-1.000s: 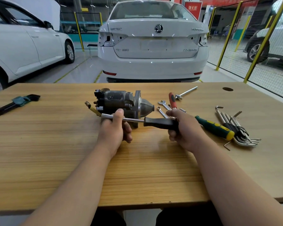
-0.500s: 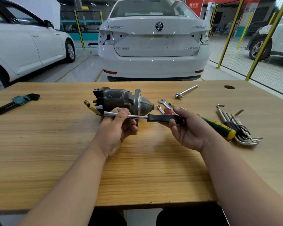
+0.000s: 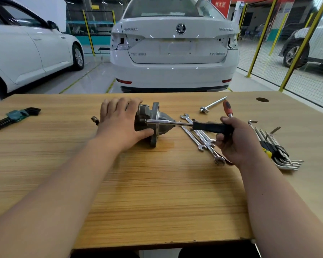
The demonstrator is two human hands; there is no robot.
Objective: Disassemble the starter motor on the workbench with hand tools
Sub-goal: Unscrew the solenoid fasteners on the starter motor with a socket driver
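The grey starter motor (image 3: 157,120) lies on its side on the wooden workbench (image 3: 157,183), nose cone pointing right. My left hand (image 3: 119,121) lies over its body, fingers across the top and thumb against the near side, hiding most of the housing. My right hand (image 3: 235,140) grips the black handle of a nut driver (image 3: 209,126). Its chrome shaft runs left and its socket end touches the motor just left of the flange.
Several combination wrenches (image 3: 199,136) lie fanned between the motor and my right hand. A red-handled screwdriver (image 3: 227,107) and a T-bar tool (image 3: 213,104) lie behind them. Hex keys (image 3: 276,148) sit far right, a folded hex-key set (image 3: 17,116) far left. A white car (image 3: 175,49) is parked beyond the bench.
My left hand let go of the driver's shaft and moved onto the motor body. My right hand swung the driver so its socket end now meets the motor near the flange.
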